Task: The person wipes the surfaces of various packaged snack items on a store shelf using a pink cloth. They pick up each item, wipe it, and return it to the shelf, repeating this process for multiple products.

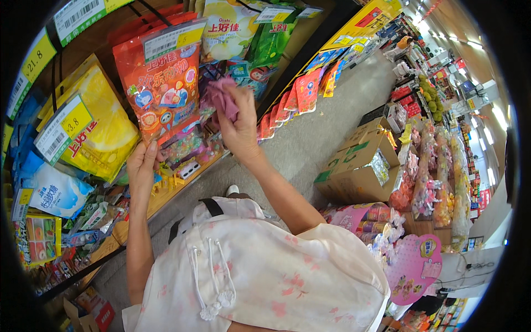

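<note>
My left hand (143, 166) pinches the bottom edge of a red-orange candy bag (164, 91) that hangs from a display hook. In my right hand (242, 128) is a bunched pink cloth (224, 97), held just right of that bag and apart from it. A price tag (174, 39) covers the top of the red bag. To its left hangs a yellow candy bag (101, 128) with its own tag (64, 128). Behind the red bag's upper right is a pale fruit-candy bag (226, 31), with a green bag (271, 39) beside it.
Below the hanging bags runs a wooden shelf edge (182, 191) with small packets. Blue-and-white candy bags (60, 186) hang at far left. Red pouches (305, 93) line the rack's end. Across the grey floor (290, 162) stand an open cardboard box (361, 166) and a pink display stand (415, 265).
</note>
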Available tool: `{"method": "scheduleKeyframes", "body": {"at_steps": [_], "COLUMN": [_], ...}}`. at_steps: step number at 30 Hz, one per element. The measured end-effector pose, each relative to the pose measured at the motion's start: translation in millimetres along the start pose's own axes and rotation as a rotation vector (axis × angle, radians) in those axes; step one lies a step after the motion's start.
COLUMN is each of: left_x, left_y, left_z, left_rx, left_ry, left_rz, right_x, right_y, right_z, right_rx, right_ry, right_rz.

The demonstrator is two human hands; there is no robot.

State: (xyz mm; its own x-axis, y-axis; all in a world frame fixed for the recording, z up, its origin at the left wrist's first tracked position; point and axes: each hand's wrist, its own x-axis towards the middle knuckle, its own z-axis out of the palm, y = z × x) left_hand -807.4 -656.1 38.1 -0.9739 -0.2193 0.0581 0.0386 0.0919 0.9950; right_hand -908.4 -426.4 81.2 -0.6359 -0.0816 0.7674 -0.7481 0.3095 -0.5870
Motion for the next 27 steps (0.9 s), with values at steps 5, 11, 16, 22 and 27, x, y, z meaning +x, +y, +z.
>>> {"method": "scheduleKeyframes", "body": {"at_steps": [5, 11, 16, 22, 27], "left_x": [-4.0, -2.9, -2.4, -2.3, -4.8], "left_y": [4.8, -3.7, -5.1, 4.0, -10.1], "left_z": [3.8, 5.3, 2.1, -2.0, -0.2], "left_rx": [-0.028, -0.076, -0.172, -0.098, -0.051], "left_ry": [-0.024, -0.060, -0.019, -0.066, -0.067], "left_rz": [-0.003, 0.038, 0.017, -0.020, -0.004], "right_x": [30.4, 2.7, -38.4, -74.3, -94.1], "right_y": [-35.1, -70.3, -61.8, -42.9, -36.1], "right_z": [17.3, 56.9, 51.7, 31.1, 22.3], "right_rx": [-0.008, 0.032, -0.032, -0.095, -0.100], "right_ry": [0.007, -0.198, -0.323, -0.444, -0.375], "right_rz": [-0.158, -0.188, -0.153, 0.084, 0.076]}}
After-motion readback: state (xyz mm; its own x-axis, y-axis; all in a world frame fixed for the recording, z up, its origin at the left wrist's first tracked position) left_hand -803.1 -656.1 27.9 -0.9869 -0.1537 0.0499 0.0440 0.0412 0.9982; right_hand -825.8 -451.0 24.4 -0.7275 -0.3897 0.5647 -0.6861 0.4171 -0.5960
